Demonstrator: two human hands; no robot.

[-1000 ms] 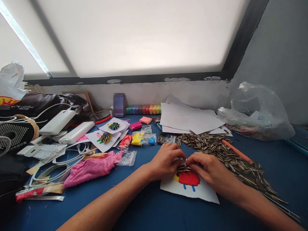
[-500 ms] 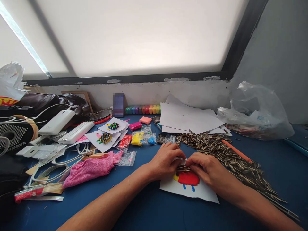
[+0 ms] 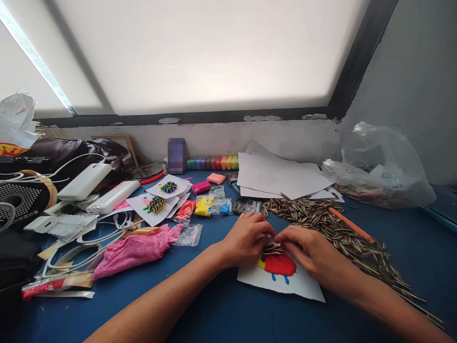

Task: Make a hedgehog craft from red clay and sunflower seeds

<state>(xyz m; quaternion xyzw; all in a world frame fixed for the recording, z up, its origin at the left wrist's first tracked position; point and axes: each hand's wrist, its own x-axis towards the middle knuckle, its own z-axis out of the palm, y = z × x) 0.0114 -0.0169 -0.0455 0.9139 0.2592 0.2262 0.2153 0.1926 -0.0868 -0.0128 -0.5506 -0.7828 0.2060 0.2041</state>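
A sheet of white paper (image 3: 246,275) carries a flat clay figure: a red clay body (image 3: 280,265), a yellow clay head (image 3: 262,263) and two blue legs. Striped sunflower seeds (image 3: 270,248) stick out along the top of the red clay. My left hand (image 3: 246,240) rests on the paper's upper left, fingers curled in beside the seeds; its fingertips are partly hidden. From the right, my right hand (image 3: 309,250) pinches a seed at the body's upper edge, mostly covered by the fingers. A big heap of loose sunflower seeds (image 3: 335,233) lies right of my hands.
An orange stick (image 3: 352,224) lies on the heap. Behind are white sheets (image 3: 278,174), bagged clay (image 3: 203,206) and a clear plastic bag (image 3: 389,166). Leftward lie two finished seed figures (image 3: 156,205), a pink cloth (image 3: 134,252), power banks (image 3: 114,196) and white cables.
My right fingers have shifted very slightly at the top of the red clay. My left hand and the paper stay in place.
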